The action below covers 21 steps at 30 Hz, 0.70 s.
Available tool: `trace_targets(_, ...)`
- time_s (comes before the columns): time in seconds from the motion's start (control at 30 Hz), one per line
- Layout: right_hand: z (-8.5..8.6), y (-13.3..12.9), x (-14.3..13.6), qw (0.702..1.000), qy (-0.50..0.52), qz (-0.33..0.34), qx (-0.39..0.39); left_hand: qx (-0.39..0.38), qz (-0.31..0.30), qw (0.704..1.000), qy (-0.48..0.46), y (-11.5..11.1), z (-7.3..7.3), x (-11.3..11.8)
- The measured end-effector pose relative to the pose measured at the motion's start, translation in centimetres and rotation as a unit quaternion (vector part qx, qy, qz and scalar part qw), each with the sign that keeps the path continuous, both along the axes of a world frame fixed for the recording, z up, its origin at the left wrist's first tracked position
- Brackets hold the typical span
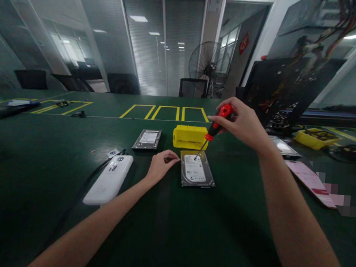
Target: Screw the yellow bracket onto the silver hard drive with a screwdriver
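Green tabletop [165, 234], yellow bin [190, 131] as reference. Hard drive [195, 172] sits just nearside, cover still on; looks early. Right hand [242, 121] grips screwdriver [215, 128], tip at label. Left hand [159, 165] nearly pinched by drive's edge, hold unclear. Second drive [147, 140] left of bin, untouched.

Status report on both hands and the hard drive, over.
Right grip holding screwdriver, tip over hard drive. Left grip beside drive's left edge, contact unclear. Yellow bin close behind drive, not over it.
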State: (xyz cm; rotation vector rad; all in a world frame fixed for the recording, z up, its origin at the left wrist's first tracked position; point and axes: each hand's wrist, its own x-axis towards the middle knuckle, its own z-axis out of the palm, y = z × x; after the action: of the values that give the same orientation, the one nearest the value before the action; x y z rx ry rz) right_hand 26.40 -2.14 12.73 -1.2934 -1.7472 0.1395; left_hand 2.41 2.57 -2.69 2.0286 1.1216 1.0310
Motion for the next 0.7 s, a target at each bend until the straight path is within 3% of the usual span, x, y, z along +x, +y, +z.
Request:
trace_targets(0.33,-0.7,0.5,-0.9,0.999,-0.021,0.028,0.013,0.028,-0.016,0.999,0.015,0.3,-0.3,-0.1)
trace_targets(0.57,-1.1,0.7,-2.8,0.996,-0.010,0.043,0.073,-0.029,-0.020,0.999,-0.035,0.9,-0.8,-0.4)
trace_targets(0.7,-1.2,0.7,-3.0,0.996,-0.007,0.051,0.069,-0.044,-0.016,0.997,-0.063,1.1,-1.0,-0.4)
